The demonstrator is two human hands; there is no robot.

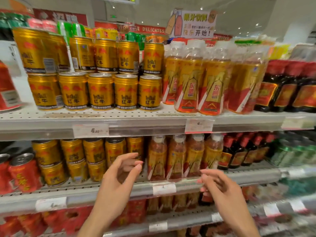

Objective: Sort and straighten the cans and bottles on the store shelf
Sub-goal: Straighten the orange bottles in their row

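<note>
The left hand [119,175] has its fingers loosely bent with a gap between thumb and fingers, and it holds nothing. The right hand [220,189] is the same, fingers softly curled and empty. Both hands are up in front of the middle shelf [256,176], apart from each other.

Behind the left hand, on the middle shelf, stand gold cans [95,158] stacked two high. Behind the right hand stand orange bottles [177,158] with white caps. Right of those are dark bottles [239,153] with red caps. At the left end of the middle shelf are red cans [24,173].

Above the middle shelf, more gold cans [100,91] sit in two layers beside wrapped orange bottle packs [201,82].
</note>
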